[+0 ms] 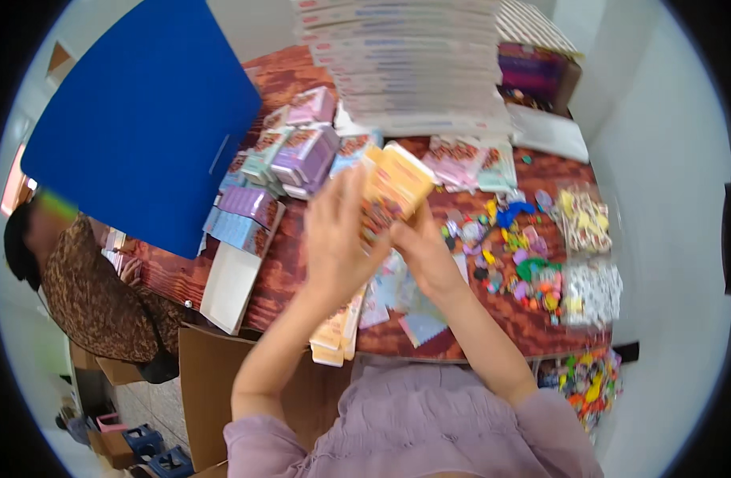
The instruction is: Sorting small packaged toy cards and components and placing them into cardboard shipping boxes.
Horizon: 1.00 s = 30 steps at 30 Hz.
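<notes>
Above the middle of the table, I hold a small yellow cardboard box (404,177) tilted, with a brown pattern on its lower face. My left hand (334,235) is against its left side, the fingers somewhat smeared by motion. From below and right, my right hand (426,253) grips the box between thumb and fingers. Under my wrists lie clear plastic bags (397,287). A stack of flat yellow cartons (331,338) sits at the table's front edge, by my left forearm. Right of my hands, small colourful charms (513,247) are scattered over the table.
Purple filled boxes (306,151) and others stand at the left, beside an open white tray (230,279). A tall stack of white packages (421,72) rises behind. Bags of charms (592,295) line the right edge. Beyond a blue panel (142,119) sits another person (103,275).
</notes>
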Motion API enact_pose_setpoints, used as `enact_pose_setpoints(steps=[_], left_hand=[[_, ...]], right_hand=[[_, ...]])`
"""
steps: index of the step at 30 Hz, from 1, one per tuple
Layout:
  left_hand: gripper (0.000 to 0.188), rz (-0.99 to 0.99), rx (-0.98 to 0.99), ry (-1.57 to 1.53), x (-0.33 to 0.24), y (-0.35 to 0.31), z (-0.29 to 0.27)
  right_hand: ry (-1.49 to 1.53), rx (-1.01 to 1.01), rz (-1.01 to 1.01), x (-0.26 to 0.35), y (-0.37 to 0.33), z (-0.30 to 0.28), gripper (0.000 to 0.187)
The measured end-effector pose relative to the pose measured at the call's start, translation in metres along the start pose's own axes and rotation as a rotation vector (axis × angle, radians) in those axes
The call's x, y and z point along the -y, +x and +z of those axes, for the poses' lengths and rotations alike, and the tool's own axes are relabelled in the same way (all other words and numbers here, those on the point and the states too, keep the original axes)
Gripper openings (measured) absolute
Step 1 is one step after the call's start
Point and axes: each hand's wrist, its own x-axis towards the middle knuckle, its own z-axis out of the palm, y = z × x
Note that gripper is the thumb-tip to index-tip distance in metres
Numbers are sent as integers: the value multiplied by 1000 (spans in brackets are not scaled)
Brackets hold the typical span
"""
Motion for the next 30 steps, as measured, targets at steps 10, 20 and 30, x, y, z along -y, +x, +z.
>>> enact_pose_setpoints(steps=[10, 20, 30], left_hand=[[70, -1020, 417, -1423, -40, -95, 19], [58, -722, 48, -788, -74, -116, 37], [43, -1052, -118, -1299, -52, -110, 23]], right_hand=[[-248, -142, 204, 25, -84, -32, 43], [-1730, -204, -385, 19, -105, -14, 13], [-248, 66, 192, 45, -117, -21, 4]])
